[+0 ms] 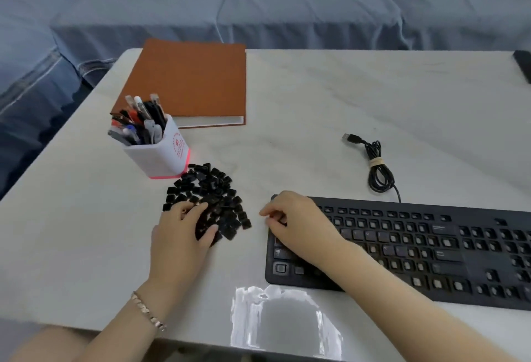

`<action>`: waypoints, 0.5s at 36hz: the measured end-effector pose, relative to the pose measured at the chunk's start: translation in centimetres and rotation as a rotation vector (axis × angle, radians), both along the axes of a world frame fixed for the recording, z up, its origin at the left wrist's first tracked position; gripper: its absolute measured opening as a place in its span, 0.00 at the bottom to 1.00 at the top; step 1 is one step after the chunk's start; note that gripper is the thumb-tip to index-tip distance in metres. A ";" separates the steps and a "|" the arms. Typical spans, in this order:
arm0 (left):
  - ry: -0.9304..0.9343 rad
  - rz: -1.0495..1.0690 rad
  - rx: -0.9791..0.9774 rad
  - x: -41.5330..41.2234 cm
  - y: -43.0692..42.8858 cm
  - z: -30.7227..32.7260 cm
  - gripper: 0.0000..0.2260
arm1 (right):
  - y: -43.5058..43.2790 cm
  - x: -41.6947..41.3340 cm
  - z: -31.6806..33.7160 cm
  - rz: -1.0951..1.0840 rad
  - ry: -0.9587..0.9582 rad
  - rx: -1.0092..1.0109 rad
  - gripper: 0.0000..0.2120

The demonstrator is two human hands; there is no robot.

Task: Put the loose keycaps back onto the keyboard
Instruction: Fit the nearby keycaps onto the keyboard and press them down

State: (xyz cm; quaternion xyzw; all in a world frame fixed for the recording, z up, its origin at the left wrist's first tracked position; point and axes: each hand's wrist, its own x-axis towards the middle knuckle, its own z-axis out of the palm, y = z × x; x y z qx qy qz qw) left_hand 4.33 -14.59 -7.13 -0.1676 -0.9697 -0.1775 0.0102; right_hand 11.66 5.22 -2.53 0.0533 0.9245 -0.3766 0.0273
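Note:
A pile of loose black keycaps lies on the white table, left of a black keyboard whose many key sockets stand bare. My left hand rests on the near edge of the pile, thumb and fingers spread over several keycaps. My right hand hovers over the keyboard's upper left corner with its fingers curled; whether it holds a keycap I cannot tell.
A white pen holder full of pens stands just behind the pile. An orange notebook lies further back. The keyboard's coiled USB cable rests behind the keyboard. A blue sofa runs beyond the table's far edge.

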 end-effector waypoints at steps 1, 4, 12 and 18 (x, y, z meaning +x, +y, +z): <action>-0.029 0.006 0.003 -0.3 -0.3 -0.1 0.18 | -0.7 -0.8 -0.3 0.012 -0.008 0.004 0.10; -0.051 0.008 0.046 -0.6 -0.5 0.0 0.17 | -2.6 -3.1 -1.0 0.039 -0.038 0.027 0.13; -0.176 -0.031 0.142 -1.9 -0.4 0.2 0.13 | -5.7 -7.6 -2.5 0.054 -0.150 0.180 0.18; -0.216 -0.036 0.178 -2.4 -0.5 0.6 0.12 | -5.5 -7.8 -2.7 -0.006 -0.128 0.218 0.14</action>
